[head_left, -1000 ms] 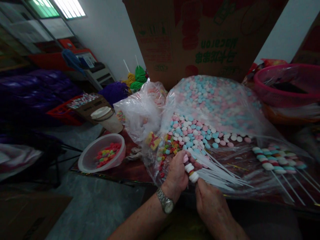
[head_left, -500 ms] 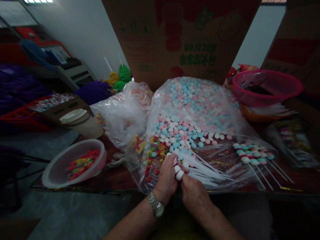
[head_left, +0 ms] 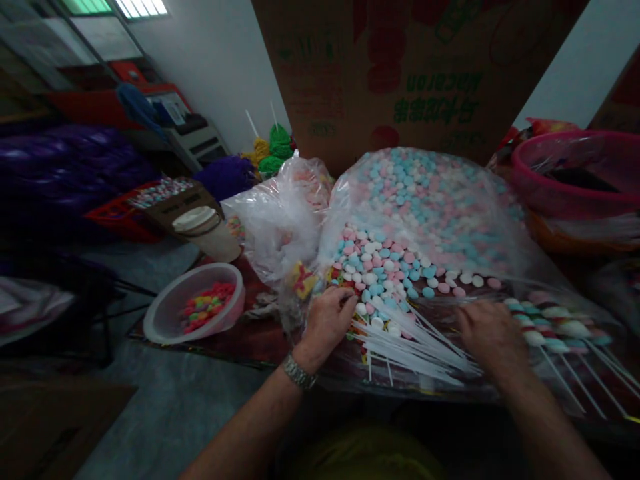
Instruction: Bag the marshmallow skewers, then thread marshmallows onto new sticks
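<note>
As we look down over the table (head_left: 260, 340), the left hand (head_left: 325, 323), a metal wristwatch (head_left: 299, 371) on its wrist, is right at the edge of a spread of loose pastel candies (head_left: 385, 273). Its fingers (head_left: 336, 300) are curled inward, and from up here we can't tell whether they're pinching anything. Over on the right, the right hand (head_left: 487, 340) is out above a sheet of clear plastic, its fingers (head_left: 473, 321) loosely open with nothing visible in them, just beside a row of candy skewers (head_left: 555, 330). Between the two hands lies a fan of white plastic sticks (head_left: 415, 350), touching the candies at their near edge. Those pink, blue and white candies are spilling across the open end of a big clear plastic bag (head_left: 415, 200), which is packed with more of the same and pressed up against a cardboard box (head_left: 400, 67) with green lettering. To the left we've got a second, crumpled plastic bag (head_left: 275, 227), and in front of it a white bowl (head_left: 160, 320) holding bright multicoloured candies (head_left: 205, 308), with a paper cup (head_left: 205, 233) just beyond. At the far right, a pink basket (head_left: 575, 160) sits above an orange bowl (head_left: 565, 241).
</note>
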`<state>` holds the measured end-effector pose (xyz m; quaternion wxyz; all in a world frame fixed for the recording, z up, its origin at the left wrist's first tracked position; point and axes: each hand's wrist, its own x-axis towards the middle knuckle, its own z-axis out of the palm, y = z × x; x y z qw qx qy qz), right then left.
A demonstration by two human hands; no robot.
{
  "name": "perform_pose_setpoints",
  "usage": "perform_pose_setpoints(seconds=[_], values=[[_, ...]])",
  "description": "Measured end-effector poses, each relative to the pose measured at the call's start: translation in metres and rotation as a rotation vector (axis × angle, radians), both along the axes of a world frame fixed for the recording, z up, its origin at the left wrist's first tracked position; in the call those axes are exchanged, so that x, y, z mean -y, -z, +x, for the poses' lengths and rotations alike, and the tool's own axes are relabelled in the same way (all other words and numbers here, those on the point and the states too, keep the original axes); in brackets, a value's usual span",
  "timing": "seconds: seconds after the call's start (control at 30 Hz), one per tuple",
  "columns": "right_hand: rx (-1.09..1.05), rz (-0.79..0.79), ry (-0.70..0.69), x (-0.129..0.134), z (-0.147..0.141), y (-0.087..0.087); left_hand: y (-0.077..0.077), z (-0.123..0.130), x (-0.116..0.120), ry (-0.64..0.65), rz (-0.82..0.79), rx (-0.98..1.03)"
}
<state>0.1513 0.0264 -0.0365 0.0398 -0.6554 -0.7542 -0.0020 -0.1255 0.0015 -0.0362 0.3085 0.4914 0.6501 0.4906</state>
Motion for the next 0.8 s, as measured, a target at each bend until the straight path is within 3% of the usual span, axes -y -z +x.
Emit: perform_pose_setpoints(seconds=[0.03,0.1,0.17,0.27,0.43,0.5,0.57,0.67,0.8], values=[[-0.155,-0.088,-0.085,-0.003,-0.024,0.006,-0.001,0.003,-0.007,0.072,0.003,-0.140],[-0.266,-0.149,-0.142,-0.010,-0.056,0.018,-0.003,0.007,-0.020,0.243,-0.034,-0.406],[-0.317,-0.161,-0.142,-0.015,-0.068,0.028,-0.006,0.008,-0.031,0.385,-0.089,-0.544],[-0.421,-0.176,-0.146,-0.013,-0.060,0.032,-0.008,0.003,-0.039,0.520,-0.109,-0.668],[-0.613,-0.164,-0.220,-0.008,-0.036,0.016,-0.002,-0.007,-0.038,0.531,-0.028,-0.743],[-0.694,-0.150,-0.227,-0.015,-0.029,0.005,0.001,-0.009,-0.036,0.469,0.026,-0.687],[-0.652,-0.137,-0.139,-0.026,-0.026,-0.002,0.001,-0.010,-0.035,0.312,0.076,-0.547],[-0.464,-0.107,0.036,-0.045,-0.030,-0.002,-0.003,-0.009,-0.033,0.085,0.107,-0.159],[-0.437,-0.127,0.069,-0.060,-0.044,0.015,-0.008,0.002,-0.022,0.083,-0.093,0.367]])
